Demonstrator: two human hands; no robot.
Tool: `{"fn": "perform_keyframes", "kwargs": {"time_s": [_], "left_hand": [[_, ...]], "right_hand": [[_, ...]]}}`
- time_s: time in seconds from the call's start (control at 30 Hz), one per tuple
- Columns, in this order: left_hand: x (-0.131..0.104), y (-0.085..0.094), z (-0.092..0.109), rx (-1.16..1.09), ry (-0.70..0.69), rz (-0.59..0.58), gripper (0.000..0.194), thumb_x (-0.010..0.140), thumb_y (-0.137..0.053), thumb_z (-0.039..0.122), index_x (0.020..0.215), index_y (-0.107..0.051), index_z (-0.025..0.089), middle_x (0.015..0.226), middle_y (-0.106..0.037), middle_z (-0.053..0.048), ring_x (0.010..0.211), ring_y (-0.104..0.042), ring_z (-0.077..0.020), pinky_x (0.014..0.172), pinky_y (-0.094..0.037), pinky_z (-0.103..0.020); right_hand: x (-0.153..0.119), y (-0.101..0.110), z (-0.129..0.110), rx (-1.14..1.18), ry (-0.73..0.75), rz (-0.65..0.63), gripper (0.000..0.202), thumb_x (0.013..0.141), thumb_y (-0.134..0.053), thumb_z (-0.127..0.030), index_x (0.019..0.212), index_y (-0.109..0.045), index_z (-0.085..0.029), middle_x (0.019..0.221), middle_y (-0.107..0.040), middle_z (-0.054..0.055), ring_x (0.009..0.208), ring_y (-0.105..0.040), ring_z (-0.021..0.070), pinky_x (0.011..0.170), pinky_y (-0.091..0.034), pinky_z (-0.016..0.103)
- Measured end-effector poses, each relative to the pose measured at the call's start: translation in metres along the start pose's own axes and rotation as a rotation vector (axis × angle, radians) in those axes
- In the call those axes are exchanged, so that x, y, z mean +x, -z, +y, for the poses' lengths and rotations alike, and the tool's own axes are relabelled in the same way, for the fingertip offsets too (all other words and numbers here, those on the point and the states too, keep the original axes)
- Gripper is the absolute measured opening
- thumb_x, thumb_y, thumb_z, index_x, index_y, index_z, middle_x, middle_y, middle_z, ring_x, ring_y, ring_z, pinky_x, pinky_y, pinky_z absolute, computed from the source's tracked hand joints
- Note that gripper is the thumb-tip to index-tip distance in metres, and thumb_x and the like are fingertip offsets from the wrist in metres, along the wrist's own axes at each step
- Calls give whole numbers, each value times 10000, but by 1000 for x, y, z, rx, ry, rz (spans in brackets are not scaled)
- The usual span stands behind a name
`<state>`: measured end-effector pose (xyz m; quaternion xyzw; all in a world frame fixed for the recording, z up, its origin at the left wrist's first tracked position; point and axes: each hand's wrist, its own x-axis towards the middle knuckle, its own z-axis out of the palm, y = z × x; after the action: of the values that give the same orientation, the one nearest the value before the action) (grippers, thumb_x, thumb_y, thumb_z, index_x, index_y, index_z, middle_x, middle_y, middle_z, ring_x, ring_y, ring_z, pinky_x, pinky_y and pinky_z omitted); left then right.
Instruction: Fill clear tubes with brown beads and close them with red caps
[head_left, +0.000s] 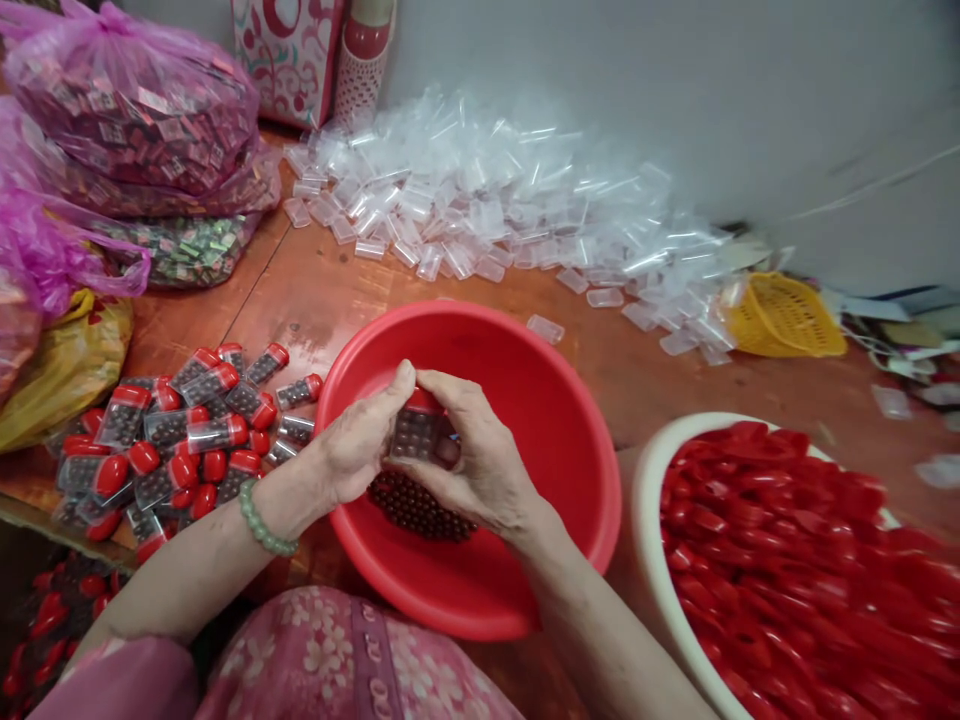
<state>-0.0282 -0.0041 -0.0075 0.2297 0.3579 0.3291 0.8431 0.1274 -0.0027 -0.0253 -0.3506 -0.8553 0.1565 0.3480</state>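
A small clear plastic container full of dark brown balls, with red at its top end, is between my two hands above the red basin. My right hand wraps round it, thumb below and fingers over the top. From the other side my left hand presses against it, thumb up at the red end; part of its fingers is hidden. Beneath them, loose brown balls lie in the bottom of the basin.
Filled red-capped containers are heaped at left, near tied plastic bags. Clear empty containers pile along the wall beside a yellow basket. At right, a white tub holds many red caps.
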Motion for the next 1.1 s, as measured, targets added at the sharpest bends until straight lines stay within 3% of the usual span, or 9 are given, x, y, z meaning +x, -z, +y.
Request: {"fn": "perform_keyframes", "kwargs": {"time_s": [0.1, 0.27, 0.43, 0.63, 0.77, 0.87, 1.0, 1.1], "left_hand": [[1, -2, 3, -16, 37, 30, 698, 969, -262, 621, 961, -702, 79, 643, -649, -76, 533, -586, -134, 580, -452, -248], [-1, -12, 7, -108, 84, 63, 626, 997, -217, 516, 972, -679, 94, 683, -655, -87, 576, -626, -153, 569, -474, -250], [2, -22, 3, -153, -3, 165, 432, 958, -329, 406, 950, -660, 129, 637, -630, -56, 533, -599, -143, 505, -444, -228], [3, -26, -3, -173, -67, 250, 336, 890, -369, 345, 848, -639, 150, 581, -593, -32, 506, -579, -141, 516, -463, -245], [2, -28, -9, -159, -96, 259, 341, 890, -316, 320, 808, -608, 166, 555, -560, -20, 510, -571, -142, 480, -416, -225], [1, -25, -16, -133, -107, 325, 315, 898, -312, 312, 758, -560, 179, 555, -541, -8, 518, -552, -136, 479, -391, -218], [-19, -9, -15, 43, -236, 360, 258, 898, -403, 353, 749, -533, 188, 629, -557, 1, 587, -535, -133, 559, -428, -235], [-53, 7, -1, 423, -299, 284, 390, 945, -378, 475, 755, -555, 185, 686, -577, -14, 656, -550, -150, 640, -454, -267]], "right_hand": [[1, -2, 1, 36, -5, -5, 846, 792, -740, -422, 1492, -294, -261, 1325, -551, 146, 1183, -564, 296, 963, -516, 474], [1, -5, 4, -9, 44, 20, 801, 804, -691, -513, 1452, -341, -198, 1244, -590, 162, 1122, -590, 300, 914, -524, 474], [3, -6, 1, -97, 68, 84, 700, 810, -668, -478, 1377, -392, -174, 1115, -648, 145, 991, -635, 277, 836, -535, 440], [5, -1, -5, -171, 107, 90, 575, 836, -572, -422, 1331, -429, -166, 1049, -669, 131, 916, -648, 270, 784, -511, 428], [3, 0, -6, -186, 154, 92, 590, 831, -587, -416, 1341, -427, -164, 1001, -664, 122, 854, -640, 262, 743, -506, 424], [0, -3, -10, -172, 181, 91, 648, 823, -631, -394, 1378, -414, -138, 1053, -653, 154, 920, -635, 284, 768, -523, 438], [0, -1, -22, -169, 183, -35, 781, 866, -619, -397, 1500, -265, -109, 1195, -625, 212, 1066, -612, 319, 845, -546, 483], [6, 14, -20, -185, 150, -186, 749, 903, -584, -409, 1508, -266, -105, 1314, -586, 220, 1183, -584, 314, 903, -557, 482]]}}
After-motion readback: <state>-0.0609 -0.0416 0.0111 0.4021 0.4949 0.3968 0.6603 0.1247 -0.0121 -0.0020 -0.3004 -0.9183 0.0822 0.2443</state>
